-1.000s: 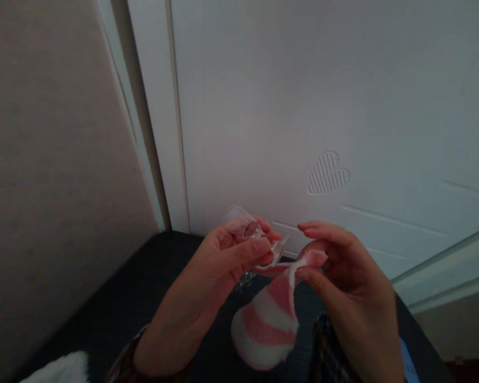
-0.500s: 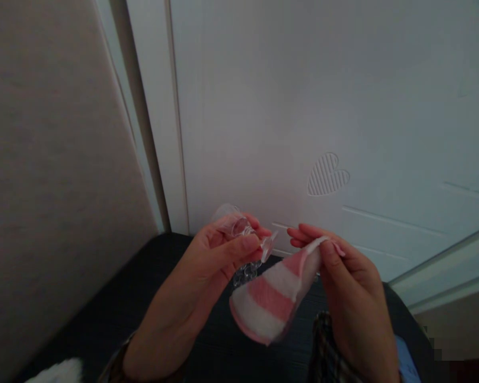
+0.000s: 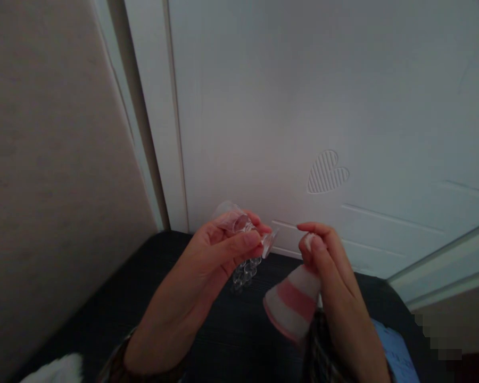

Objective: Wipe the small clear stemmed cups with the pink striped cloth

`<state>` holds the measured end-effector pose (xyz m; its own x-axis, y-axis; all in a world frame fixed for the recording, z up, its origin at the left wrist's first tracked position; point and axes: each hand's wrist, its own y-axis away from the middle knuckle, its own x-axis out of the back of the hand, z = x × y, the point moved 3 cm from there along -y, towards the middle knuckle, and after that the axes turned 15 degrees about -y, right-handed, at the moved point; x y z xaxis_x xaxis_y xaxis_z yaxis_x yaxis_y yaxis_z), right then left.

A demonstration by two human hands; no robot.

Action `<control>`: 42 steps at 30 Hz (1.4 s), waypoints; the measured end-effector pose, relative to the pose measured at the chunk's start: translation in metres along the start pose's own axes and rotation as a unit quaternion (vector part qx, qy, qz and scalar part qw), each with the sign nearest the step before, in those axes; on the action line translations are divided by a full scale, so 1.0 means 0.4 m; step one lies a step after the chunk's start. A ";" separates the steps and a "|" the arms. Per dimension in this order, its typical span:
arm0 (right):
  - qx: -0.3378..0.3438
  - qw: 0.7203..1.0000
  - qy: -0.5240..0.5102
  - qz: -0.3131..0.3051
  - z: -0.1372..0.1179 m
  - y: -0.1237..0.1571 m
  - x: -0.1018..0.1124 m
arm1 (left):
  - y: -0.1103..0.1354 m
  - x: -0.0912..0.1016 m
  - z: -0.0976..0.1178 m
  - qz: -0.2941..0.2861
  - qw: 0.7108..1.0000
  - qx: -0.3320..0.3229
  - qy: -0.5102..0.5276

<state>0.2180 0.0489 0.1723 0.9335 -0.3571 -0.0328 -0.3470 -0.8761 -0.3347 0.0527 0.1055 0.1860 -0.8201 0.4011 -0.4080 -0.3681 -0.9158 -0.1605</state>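
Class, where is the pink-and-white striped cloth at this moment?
In the head view, the striped cloth hangs right of centre, pinched by the right hand, above the dark surface, right of the clear plastic piece in the left hand.

Dim, soft, grainy — corners darker, edges warped.

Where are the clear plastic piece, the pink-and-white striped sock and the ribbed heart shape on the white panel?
clear plastic piece (image 3: pixel 232 220), head view, its rounded upper end.
pink-and-white striped sock (image 3: pixel 297 299), head view, its pink middle stripe.
ribbed heart shape (image 3: pixel 327 172), head view, its centre.
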 end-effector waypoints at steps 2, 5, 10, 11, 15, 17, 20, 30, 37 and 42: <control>0.018 0.999 -0.007 -0.034 -0.003 -0.002 -0.003 | -0.001 0.001 -0.002 0.003 1.000 0.007 0.001; 0.047 0.994 -0.035 -0.091 -0.005 -0.010 0.002 | 0.000 0.002 -0.004 0.012 1.000 0.008 0.004; 0.048 0.991 -0.051 -0.118 -0.007 -0.016 0.016 | 0.003 0.000 -0.005 0.016 1.000 0.015 0.003; 0.042 0.992 -0.061 -0.106 -0.007 -0.016 0.016 | 0.004 -0.001 -0.005 0.015 1.000 0.015 0.000; 0.027 0.988 -0.142 -0.044 -0.012 -0.015 0.010 | 0.001 -0.001 -0.009 -0.010 1.000 0.002 -0.006; 0.029 0.986 -0.163 -0.035 -0.017 -0.012 0.007 | -0.002 -0.001 -0.012 -0.018 1.000 0.003 0.000; 0.082 0.987 -0.133 -0.045 -0.034 -0.007 0.002 | -0.004 -0.003 -0.016 -0.025 1.000 0.011 0.006; 0.134 0.987 -0.090 -0.001 -0.067 0.018 -0.032 | 0.002 -0.018 -0.012 -0.048 0.998 0.034 -0.002; 0.215 0.974 -0.048 -0.047 -0.076 0.016 -0.035 | 0.004 -0.023 -0.015 -0.057 0.997 0.039 0.026; 0.204 0.976 -0.050 -0.051 -0.072 0.025 -0.039 | 0.017 -0.031 -0.009 -0.035 0.999 0.033 0.025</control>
<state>0.1972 0.0364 0.1966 0.9727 -0.2231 -0.0640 -0.2050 -0.6962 -0.6880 0.0621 0.0941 0.1866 -0.7694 0.4607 -0.4426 -0.4530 -0.8819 -0.1306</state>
